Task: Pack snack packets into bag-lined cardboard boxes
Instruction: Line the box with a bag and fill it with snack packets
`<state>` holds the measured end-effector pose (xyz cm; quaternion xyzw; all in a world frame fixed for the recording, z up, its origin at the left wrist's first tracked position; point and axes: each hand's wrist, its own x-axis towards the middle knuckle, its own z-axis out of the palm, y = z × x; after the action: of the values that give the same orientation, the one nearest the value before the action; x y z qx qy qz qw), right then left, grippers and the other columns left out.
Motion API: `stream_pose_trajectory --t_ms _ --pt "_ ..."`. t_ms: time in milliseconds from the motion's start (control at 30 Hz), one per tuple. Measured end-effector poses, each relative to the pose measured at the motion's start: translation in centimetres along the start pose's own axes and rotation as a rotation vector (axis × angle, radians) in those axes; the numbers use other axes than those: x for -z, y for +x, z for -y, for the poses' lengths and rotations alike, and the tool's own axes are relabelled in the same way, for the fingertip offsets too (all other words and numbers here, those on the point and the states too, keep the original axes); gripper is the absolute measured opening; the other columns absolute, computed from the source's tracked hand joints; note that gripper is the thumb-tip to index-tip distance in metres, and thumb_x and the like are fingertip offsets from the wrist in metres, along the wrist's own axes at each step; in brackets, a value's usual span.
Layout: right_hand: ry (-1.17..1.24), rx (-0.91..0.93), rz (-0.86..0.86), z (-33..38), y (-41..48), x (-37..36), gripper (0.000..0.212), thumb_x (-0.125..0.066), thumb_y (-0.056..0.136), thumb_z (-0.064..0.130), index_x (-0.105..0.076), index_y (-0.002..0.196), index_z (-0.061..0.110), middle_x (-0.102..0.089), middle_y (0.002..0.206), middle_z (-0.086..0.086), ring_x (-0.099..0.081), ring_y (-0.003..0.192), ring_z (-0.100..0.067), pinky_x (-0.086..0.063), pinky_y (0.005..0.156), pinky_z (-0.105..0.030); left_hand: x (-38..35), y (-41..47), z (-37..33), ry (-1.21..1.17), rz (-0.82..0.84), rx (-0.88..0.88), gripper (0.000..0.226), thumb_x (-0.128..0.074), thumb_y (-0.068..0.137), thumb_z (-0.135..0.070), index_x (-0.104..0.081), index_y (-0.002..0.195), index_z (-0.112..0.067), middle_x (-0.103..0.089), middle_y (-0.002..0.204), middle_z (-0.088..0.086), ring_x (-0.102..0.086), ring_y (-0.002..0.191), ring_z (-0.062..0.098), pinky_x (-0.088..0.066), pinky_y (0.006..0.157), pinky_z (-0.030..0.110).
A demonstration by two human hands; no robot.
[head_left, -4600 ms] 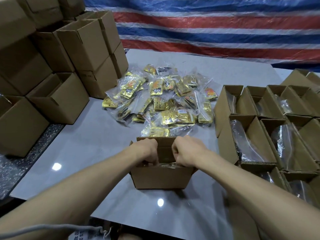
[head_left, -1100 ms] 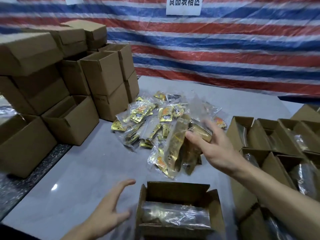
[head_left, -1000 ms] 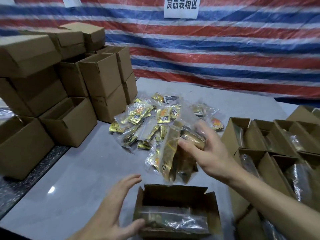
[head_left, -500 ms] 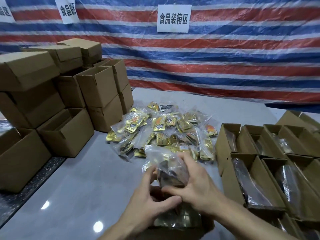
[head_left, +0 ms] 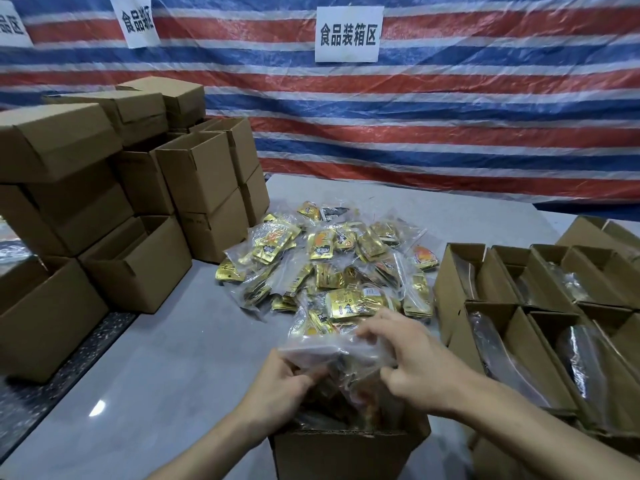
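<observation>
Head view.

- Counter [head_left: 166, 375]: grey, glossy.
- Left side: stacked brown cartons [head_left: 197, 174], some open-topped and some closed. Overlap hides the total.
- Right side: bag-lined boxes [head_left: 446, 289], open, in rows running off frame. At least six.
- Rear: striped tarp [head_left: 467, 109] bearing three paper signs [head_left: 348, 33].
- Centre: one heap of gold snack packets [head_left: 322, 249], many in clear sleeves, too many to count.
- Foreground: one cardboard box [head_left: 346, 455], its opening hidden by two hands.
- Left hand [head_left: 277, 386] and right hand [head_left: 415, 368]: both grip one clear bag [head_left: 322, 348] of packets, held over that box.
</observation>
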<state>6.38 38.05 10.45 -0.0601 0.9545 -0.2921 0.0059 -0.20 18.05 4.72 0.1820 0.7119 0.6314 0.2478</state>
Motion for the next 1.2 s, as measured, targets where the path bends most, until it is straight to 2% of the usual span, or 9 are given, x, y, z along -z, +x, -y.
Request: stream_pose_trajectory --t_ms 100,267,333,467,600,733,933,1067,1200 --pt "-0.065 0.034 -0.117 0.2 -0.3 0.2 0.031 -0.064 0.075 0.006 -0.064 0.101 0.024 -0.055 0.096 0.012 -0.046 0.083 0.007 -0.035 0.074 -0.013 -0.2 0.3 0.2 0.025 -0.039 0.009 0.041 -0.055 0.094 0.011 -0.082 0.091 -0.019 -0.078 0.095 0.006 -0.075 0.092 0.019 -0.057 0.076 0.024" --pt "-0.080 0.045 -0.169 0.6 -0.6 0.5 0.021 -0.061 0.074 0.008 -0.049 0.082 0.023 -0.057 0.077 0.006 -0.051 0.074 -0.014 -0.045 0.071 -0.030 -0.6 1.1 0.6 0.017 -0.044 0.040 0.022 -0.064 0.092 0.007 -0.077 0.100 -0.008 -0.078 0.095 0.008 -0.074 0.095 0.023 -0.058 0.081 0.027" --pt "-0.062 0.005 -0.137 0.4 -0.6 0.4 0.027 -0.057 0.072 -0.002 -0.048 0.079 0.022 -0.055 0.072 0.003 -0.051 0.071 -0.016 -0.045 0.067 -0.034 -0.6 1.2 0.6 -0.008 -0.037 0.068 0.041 -0.068 0.078 0.015 -0.068 0.114 -0.005 -0.078 0.102 0.006 -0.072 0.104 0.021 -0.057 0.090 0.035" --pt "-0.048 -0.057 -0.070 -0.2 -0.5 0.0 0.034 -0.053 0.069 -0.010 -0.056 0.075 0.023 -0.061 0.074 0.006 -0.056 0.075 -0.011 -0.048 0.067 -0.034 0.5 0.8 0.6 -0.208 -0.103 -0.004 0.073 -0.072 0.064 0.016 -0.057 0.125 -0.021 -0.074 0.113 0.000 -0.072 0.097 0.014 -0.057 0.075 0.024" --pt "-0.077 -0.137 -0.033 -1.1 -0.1 -0.2 0.023 -0.057 0.069 -0.007 -0.064 0.074 0.015 -0.066 0.074 0.003 -0.061 0.079 -0.011 -0.054 0.072 -0.038 1.8 0.5 -0.2 0.095 -0.162 -0.099 0.022 -0.079 0.078 0.004 -0.079 0.086 -0.017 -0.077 0.086 0.003 -0.073 0.082 0.014 -0.055 0.071 0.018" --pt "-0.006 -0.151 -0.203 -1.3 -0.5 -0.1 0.030 -0.064 0.072 -0.006 -0.066 0.065 0.023 -0.067 0.066 0.015 -0.064 0.073 0.002 -0.054 0.068 -0.025 2.4 0.2 -1.6 0.451 -0.212 -0.436 0.022 -0.077 0.083 0.001 -0.076 0.081 -0.021 -0.074 0.079 -0.012 -0.070 0.078 0.005 -0.054 0.072 0.018" --pt "0.000 -0.139 -0.280 -1.5 -1.5 0.0 0.027 -0.061 0.068 -0.009 -0.065 0.064 0.018 -0.070 0.067 0.007 -0.068 0.072 -0.008 -0.058 0.067 -0.041 1.6 -0.7 -2.0 0.673 -0.195 -0.849 0.006 -0.069 0.087 0.000 -0.070 0.091 -0.005 -0.067 0.086 -0.002 -0.062 0.079 0.005 -0.051 0.072 0.019" --pt "-0.071 -0.186 -0.173 -2.4 -1.9 -0.1 0.023 -0.065 0.073 -0.004 -0.065 0.066 0.018 -0.069 0.070 0.009 -0.066 0.076 -0.012 -0.057 0.073 -0.038 1.2 -1.2 -0.5 0.645 -0.072 -0.571 0.028 -0.082 0.083 -0.020 -0.067 0.105 -0.010 -0.068 0.086 -0.004 -0.064 0.075 0.009 -0.051 0.070 0.020" --pt "-0.029 -0.208 0.026 -2.9 -2.5 -0.3 0.023 -0.060 0.078 -0.002 -0.059 0.069 0.019 -0.073 0.090 0.002 -0.065 0.092 -0.013 -0.053 0.081 -0.033 1.3 -1.1 1.4 0.792 0.188 -0.318 0.010 -0.076 0.086 -0.006 -0.068 0.086 -0.011 -0.069 0.076 -0.014 -0.063 0.073 0.001 -0.046 0.065 0.024"
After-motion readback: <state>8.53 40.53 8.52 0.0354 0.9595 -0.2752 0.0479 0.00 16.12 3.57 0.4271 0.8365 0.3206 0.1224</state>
